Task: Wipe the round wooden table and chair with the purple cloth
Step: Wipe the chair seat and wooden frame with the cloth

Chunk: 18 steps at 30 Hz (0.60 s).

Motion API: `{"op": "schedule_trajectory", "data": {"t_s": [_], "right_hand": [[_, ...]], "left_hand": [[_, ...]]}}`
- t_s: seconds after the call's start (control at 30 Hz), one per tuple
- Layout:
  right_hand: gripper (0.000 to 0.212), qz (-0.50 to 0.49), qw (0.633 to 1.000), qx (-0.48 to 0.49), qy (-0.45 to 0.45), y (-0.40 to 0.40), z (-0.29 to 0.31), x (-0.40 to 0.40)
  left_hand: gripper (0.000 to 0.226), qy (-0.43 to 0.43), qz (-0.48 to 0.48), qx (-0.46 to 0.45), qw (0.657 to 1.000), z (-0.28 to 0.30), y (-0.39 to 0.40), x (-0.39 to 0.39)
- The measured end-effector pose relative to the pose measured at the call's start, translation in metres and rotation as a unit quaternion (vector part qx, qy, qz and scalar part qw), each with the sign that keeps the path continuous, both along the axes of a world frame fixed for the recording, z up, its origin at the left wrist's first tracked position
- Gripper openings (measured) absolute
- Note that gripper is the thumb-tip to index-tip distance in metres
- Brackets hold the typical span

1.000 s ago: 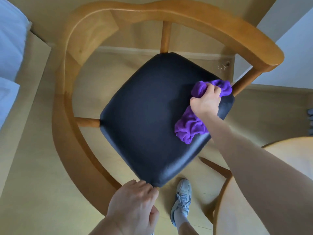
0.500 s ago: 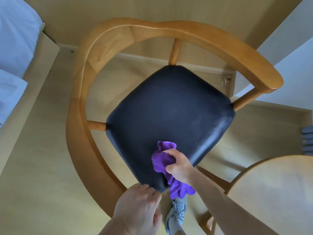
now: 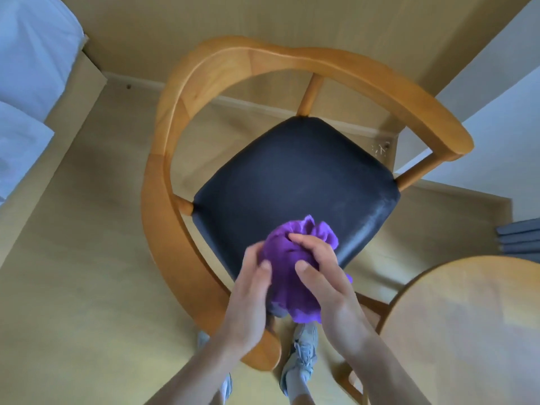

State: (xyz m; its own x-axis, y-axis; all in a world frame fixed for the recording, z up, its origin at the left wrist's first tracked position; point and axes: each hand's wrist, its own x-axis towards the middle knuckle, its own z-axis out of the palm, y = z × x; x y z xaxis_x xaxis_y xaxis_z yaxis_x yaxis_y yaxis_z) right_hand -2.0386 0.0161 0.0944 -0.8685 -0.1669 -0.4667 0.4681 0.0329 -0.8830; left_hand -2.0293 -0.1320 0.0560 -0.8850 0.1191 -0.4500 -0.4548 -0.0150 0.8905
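Hands meet over the near corner of the chair seat, with the purple cloth (image 3: 287,276) bunched into a ball between them. On the right side of the bundle, the right hand (image 3: 327,276) has its fingers curled over the top and its thumb pressed into the near face. The left hand (image 3: 248,293) cups the left side, thumb laid against the fabric; its fingers are blurred, so how tightly they close cannot be told. A frilled edge of the cloth sticks up on the far side, and a loose fold hangs below the palms.

Beneath the bundle is the wooden armchair (image 3: 181,118), its curved back and arm rail sweeping round from near left to far right. Its black padded seat (image 3: 295,176) sits turned like a diamond, one corner hidden under the hands. At the near right, the round wooden table (image 3: 473,325) shows as a pale arc, close beside the chair.

Grey sneakers (image 3: 302,352) stand on the yellowish floor (image 3: 73,287) below the hands. White bedding (image 3: 26,68) lies at the far left, and a stack of folded grey fabric (image 3: 523,236) at the right edge.
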Motion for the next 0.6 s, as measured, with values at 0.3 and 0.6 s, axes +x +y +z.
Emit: {"op": "schedule_trajectory", "data": {"t_s": [0.3, 0.6], "right_hand": [[0.062, -0.227, 0.968, 0.070, 0.078, -0.025, 0.035, 0.024], [0.033, -0.306, 0.944, -0.125, -0.006, -0.033, 0.153, 0.013]], "left_hand": [[0.022, -0.102, 0.023, 0.066, 0.992, 0.051, -0.012, -0.036], [0.026, 0.054, -0.125, 0.082, 0.987, 0.180, -0.050, -0.065]]}}
